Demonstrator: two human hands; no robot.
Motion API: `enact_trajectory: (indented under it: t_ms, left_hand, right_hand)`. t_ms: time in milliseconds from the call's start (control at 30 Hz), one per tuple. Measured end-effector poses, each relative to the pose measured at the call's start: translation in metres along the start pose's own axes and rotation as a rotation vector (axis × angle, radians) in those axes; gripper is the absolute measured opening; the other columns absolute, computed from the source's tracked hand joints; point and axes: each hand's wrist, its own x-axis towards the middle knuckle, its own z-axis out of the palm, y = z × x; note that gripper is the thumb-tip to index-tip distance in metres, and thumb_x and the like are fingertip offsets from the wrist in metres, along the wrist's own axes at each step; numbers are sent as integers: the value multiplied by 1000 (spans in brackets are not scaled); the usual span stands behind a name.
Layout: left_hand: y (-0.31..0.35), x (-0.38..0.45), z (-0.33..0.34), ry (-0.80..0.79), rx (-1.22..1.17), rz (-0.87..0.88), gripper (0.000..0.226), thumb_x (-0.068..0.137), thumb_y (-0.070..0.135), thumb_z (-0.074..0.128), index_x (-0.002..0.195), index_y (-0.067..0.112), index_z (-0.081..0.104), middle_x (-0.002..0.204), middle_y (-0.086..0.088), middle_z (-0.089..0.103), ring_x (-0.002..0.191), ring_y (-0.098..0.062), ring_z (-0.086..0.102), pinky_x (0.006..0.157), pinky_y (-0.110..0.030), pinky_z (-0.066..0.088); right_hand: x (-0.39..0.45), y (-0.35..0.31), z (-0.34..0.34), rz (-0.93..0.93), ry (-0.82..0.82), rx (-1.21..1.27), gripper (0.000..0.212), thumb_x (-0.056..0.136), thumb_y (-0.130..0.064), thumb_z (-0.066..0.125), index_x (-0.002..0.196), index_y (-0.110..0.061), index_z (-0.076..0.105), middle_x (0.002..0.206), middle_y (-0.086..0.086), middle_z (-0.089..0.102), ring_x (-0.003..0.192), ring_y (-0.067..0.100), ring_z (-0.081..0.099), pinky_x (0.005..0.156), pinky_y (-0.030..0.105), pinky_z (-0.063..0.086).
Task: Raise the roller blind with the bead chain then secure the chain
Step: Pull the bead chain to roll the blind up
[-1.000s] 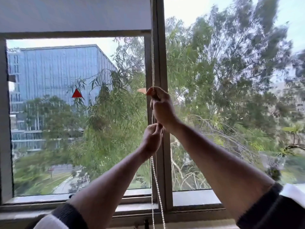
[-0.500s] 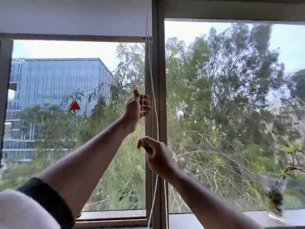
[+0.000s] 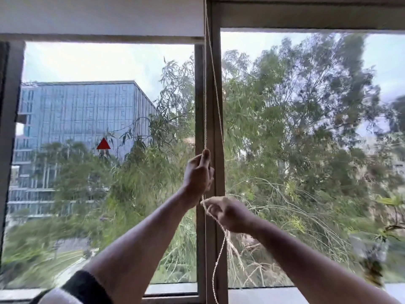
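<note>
A white roller blind (image 3: pixel 100 16) is rolled high over the left pane, its grey bottom bar near the top of the glass. The white bead chain (image 3: pixel 215 88) hangs in two strands in front of the centre mullion. My left hand (image 3: pixel 198 172) is closed around the left strand at mid height. Just below and to the right, my right hand (image 3: pixel 228 212) pinches the chain between thumb and fingers, and the chain hangs down from it towards the sill.
The grey centre mullion (image 3: pixel 215 128) splits the window into two panes. A second blind's bar (image 3: pixel 306 18) runs over the right pane. A red triangle sticker (image 3: pixel 103 144) is on the left glass. The sill (image 3: pixel 171 292) lies along the bottom.
My left hand, open near the chain half a second ago, has closed on the left strand. My right hand has come down from above the left hand to below it. The blind's bar sits slightly higher.
</note>
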Motion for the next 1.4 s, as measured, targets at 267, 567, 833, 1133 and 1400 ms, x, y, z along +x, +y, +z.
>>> enact_trajectory:
  t_ms: [267, 567, 833, 1133, 1400]
  left_hand:
    - [-20, -17, 21, -34, -67, 11, 43, 108, 37, 36, 67, 22, 41, 48, 1, 34, 32, -9, 24, 35, -13, 22]
    - [-18, -23, 7, -129, 21, -26, 41, 109, 31, 32, 69, 23, 32, 55, -1, 24, 31, -3, 22, 31, -13, 15]
    - [8, -3, -41, -53, 82, -166, 63, 106, 49, 14, 96, 12, 64, 80, -6, 70, 71, -23, 65, 76, -36, 52]
    - [119, 47, -29, -3, -128, -61, 56, 105, 53, 23, 94, 15, 62, 62, 2, 59, 45, -9, 49, 48, -20, 36]
    - [117, 41, 10, 84, 22, 152, 42, 108, 33, 39, 67, 23, 37, 48, 2, 31, 30, -8, 23, 34, -13, 20]
  right_hand:
    - [55, -64, -116, 63, 263, 1349, 30, 110, -10, 30, 121, -8, 58, 92, 11, 75, 75, 23, 72, 74, 38, 57]
    - [73, -89, -107, -196, 573, 878, 61, 92, 15, 36, 96, -32, 74, 56, -14, 48, 52, 9, 30, 41, 18, 24]
    - [52, -90, -69, -285, 444, 745, 62, 99, 16, 38, 97, -33, 76, 63, -13, 58, 56, 9, 54, 55, 22, 48]
    - [34, -75, -26, -286, 447, 528, 63, 99, 6, 46, 103, -51, 72, 59, -17, 47, 55, 1, 38, 58, 18, 34]
    - [40, -45, -51, -232, 469, 465, 58, 94, 7, 47, 97, -43, 75, 58, -14, 51, 53, 2, 42, 53, 24, 36]
